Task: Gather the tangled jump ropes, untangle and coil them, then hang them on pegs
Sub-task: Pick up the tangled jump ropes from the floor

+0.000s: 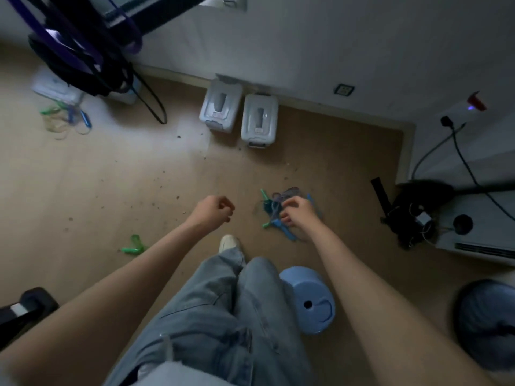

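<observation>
A tangled bundle of blue and green jump ropes (281,200) sits under my right hand (299,214), whose curled fingers grip its cords and handles; whether the bundle rests on the floor or hangs just above it I cannot tell. My left hand (214,210) hovers to the left of the bundle with its fingers curled into a fist and nothing in it. A pair of green handles (133,246) lies on the floor at lower left. Another tangle of green, blue and clear ropes (67,119) lies at far left near a plastic box.
Two grey lidded bins (239,115) stand against the back wall. A blue stool (309,299) stands by my right leg. Black gear and cables (407,215) crowd the right side beside a white unit. Dark straps and purple bands (83,48) hang at upper left. Crumbs dot the floor.
</observation>
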